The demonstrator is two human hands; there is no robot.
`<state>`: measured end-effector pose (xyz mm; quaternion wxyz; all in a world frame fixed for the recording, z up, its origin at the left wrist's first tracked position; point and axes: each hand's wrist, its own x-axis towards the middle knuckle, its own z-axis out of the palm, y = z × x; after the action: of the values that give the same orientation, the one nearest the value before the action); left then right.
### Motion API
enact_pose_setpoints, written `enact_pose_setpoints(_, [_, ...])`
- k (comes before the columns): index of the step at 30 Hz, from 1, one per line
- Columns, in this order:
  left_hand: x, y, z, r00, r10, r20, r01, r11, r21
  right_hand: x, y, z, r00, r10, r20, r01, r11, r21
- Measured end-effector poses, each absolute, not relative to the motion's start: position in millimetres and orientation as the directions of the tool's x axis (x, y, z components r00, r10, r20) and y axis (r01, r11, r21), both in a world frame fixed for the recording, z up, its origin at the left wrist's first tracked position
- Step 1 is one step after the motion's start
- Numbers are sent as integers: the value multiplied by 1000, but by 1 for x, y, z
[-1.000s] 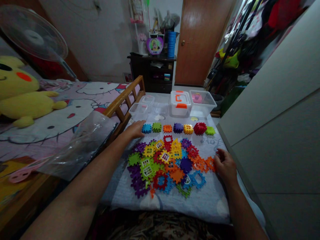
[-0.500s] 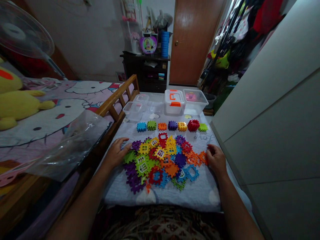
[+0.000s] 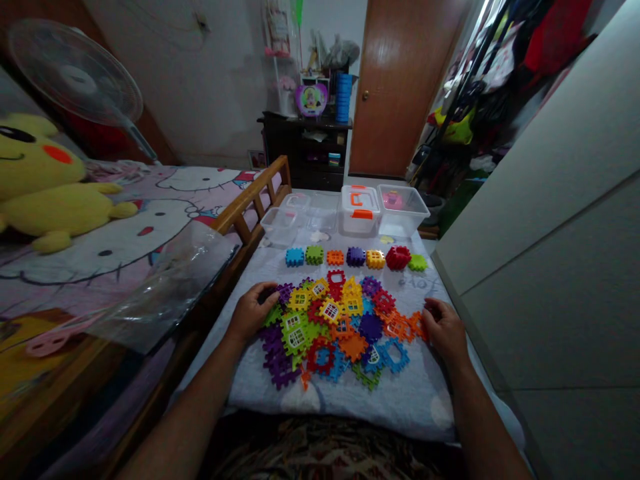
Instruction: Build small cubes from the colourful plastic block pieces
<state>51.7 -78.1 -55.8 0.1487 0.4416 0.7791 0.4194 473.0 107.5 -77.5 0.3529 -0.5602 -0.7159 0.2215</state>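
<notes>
A heap of flat, colourful interlocking plastic tiles (image 3: 340, 327) lies on a grey cloth-covered table (image 3: 400, 407). Behind it stands a row of small assembled tile cubes (image 3: 356, 257) in blue, green, orange, purple, yellow, red and light green. My left hand (image 3: 253, 310) rests at the heap's left edge, fingers curled beside a purple tile (image 3: 285, 292) and a green one. My right hand (image 3: 445, 330) sits at the right edge, fingers curled against orange tiles (image 3: 407, 327). Whether either hand grips a tile is hidden.
Clear plastic boxes (image 3: 404, 208) and a white box with orange latches (image 3: 359, 208) stand at the table's far end. A wooden bed rail (image 3: 250, 200), a plastic bag (image 3: 165, 287) and a yellow plush toy (image 3: 45, 180) are on the left. A grey cabinet wall (image 3: 550, 233) runs along the right.
My left hand has pulled back from the blue cube in the row to the heap's left edge. My right hand has stayed by the orange tiles.
</notes>
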Motion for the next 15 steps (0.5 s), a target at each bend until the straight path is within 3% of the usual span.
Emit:
enact_pose_setpoints(9, [50, -79, -57, -581, 804, 131, 533, 254, 807, 409, 95, -32, -423, 843, 331, 562, 531, -634])
enact_pose_setpoints(12, [49, -80, -58, -584, 802, 127, 514, 244, 822, 369, 88, -18, -615, 738, 278, 498, 636, -589])
enact_pose_setpoints(15, [49, -81, -59, -582, 802, 132, 501, 226, 835, 333, 85, -15, -684, 694, 224, 511, 675, -532])
